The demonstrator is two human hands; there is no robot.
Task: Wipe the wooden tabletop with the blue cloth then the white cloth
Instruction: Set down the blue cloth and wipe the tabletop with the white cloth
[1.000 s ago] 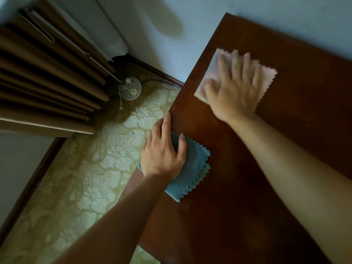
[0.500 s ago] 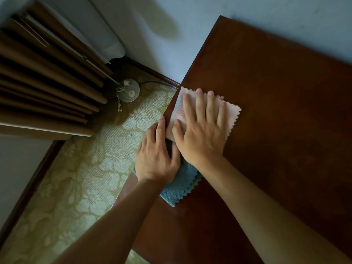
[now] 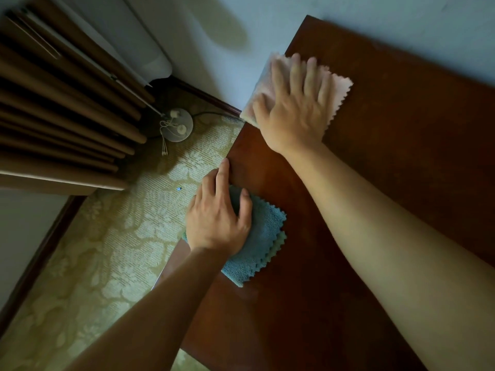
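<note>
Wooden tabletop (image 3: 388,170), dark reddish brown, fills the right side of a downward view from the person's head. Its left edge runs diagonally from near to far, and a pale wall (image 3: 214,36) stands behind its far edge.

Right hand (image 3: 293,103) lies flat with fingers straight and spread, pressing the white cloth (image 3: 338,88) onto the far left corner of the tabletop. This cloth has zigzag edges, and its left side hangs slightly past the table edge.

Left hand (image 3: 218,214) rests nearer, at the left edge of the tabletop, palm down on the folded blue cloth (image 3: 263,236). Its fingers are loosely extended, not gripping, and the index finger reaches onto bare wood beyond the cloth. The blue cloth also has zigzag edges and lies well apart from the white one.

Off the table to the left are patterned green carpet (image 3: 93,263), brown pleated curtains (image 3: 53,103), and a round white base (image 3: 176,124) with a cord on the floor.

Judging by the hands, the white-cloth wipe is the step in hand, with the blue cloth parked. To do it well, the palm should stay flat with even pressure, strokes should overlap, and each pass should run right to the edges and corners. Much of the right and near wood likely needs covering yet.
</note>
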